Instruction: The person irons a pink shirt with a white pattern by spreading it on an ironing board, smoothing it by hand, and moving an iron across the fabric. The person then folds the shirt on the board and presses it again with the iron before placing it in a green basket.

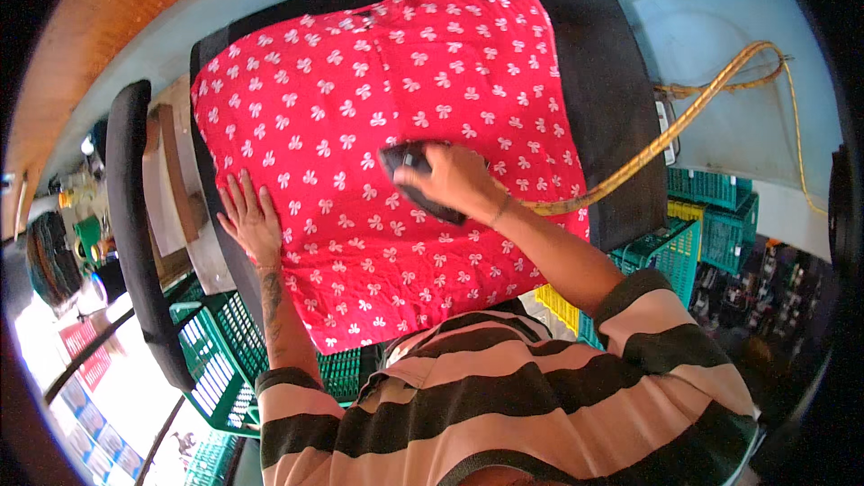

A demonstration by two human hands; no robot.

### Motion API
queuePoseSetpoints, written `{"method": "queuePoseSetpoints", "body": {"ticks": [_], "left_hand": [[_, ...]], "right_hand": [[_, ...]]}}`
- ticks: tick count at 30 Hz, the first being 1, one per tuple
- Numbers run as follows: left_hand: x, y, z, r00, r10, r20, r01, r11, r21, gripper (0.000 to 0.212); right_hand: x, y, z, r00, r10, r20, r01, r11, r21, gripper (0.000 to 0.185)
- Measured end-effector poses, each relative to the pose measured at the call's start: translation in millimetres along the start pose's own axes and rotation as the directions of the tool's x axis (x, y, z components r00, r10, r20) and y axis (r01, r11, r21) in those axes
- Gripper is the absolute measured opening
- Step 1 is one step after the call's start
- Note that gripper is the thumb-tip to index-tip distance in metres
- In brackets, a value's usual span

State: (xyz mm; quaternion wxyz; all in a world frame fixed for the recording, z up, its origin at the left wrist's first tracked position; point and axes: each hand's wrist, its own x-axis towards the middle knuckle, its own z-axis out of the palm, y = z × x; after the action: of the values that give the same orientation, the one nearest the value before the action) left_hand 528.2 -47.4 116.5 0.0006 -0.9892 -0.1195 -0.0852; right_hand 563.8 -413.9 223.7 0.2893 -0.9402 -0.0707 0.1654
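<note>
A red fabric piece (418,115) with a white bow print lies spread over a black padded ironing board (601,101). Its lower part is wrinkled and hangs over the board's near edge. My right hand (459,179) grips a dark clothes iron (422,165), which rests on the middle of the fabric with its tip to the upper left. Some blur shows on the iron and hand. Flat on the fabric's left edge, my left hand (250,216) presses with fingers spread and holds nothing.
A yellow braided cord (682,125) loops from the iron towards the blue wall (715,20). Left of the board stands a narrow black padded arm (131,216). Green plastic crates (223,358) are at the lower left, and more crates (729,229) are stacked at the right.
</note>
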Motion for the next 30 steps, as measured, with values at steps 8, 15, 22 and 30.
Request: {"method": "queuePoseSetpoints", "body": {"ticks": [8,15,22,30], "left_hand": [[1.0,-2.8,2.3,0.998,0.003,0.057,-0.004,1.000,0.019,0.055],[6.7,-8.4,1.9,0.990,-0.022,0.142,0.022,1.000,0.004,0.055],[-7.5,-57.7,-37.5,0.959,-0.218,0.183,0.266,0.912,-0.311,0.052],[-100.9,-78.5,-15.1,0.953,-0.229,0.201,0.280,0.918,-0.281,0.034]], "right_hand": [[56.6,181.0,-139.3,0.822,0.497,-0.280,-0.456,0.867,0.201,0.077],[-30.2,313.3,-205.3,0.575,0.716,-0.396,-0.675,0.688,0.265,0.074],[-67.7,317.9,-171.5,0.499,-0.076,-0.863,-0.464,0.818,-0.341,0.035],[-128.0,262.3,-37.5,0.852,0.248,-0.462,-0.344,0.929,-0.135,0.037]]}}
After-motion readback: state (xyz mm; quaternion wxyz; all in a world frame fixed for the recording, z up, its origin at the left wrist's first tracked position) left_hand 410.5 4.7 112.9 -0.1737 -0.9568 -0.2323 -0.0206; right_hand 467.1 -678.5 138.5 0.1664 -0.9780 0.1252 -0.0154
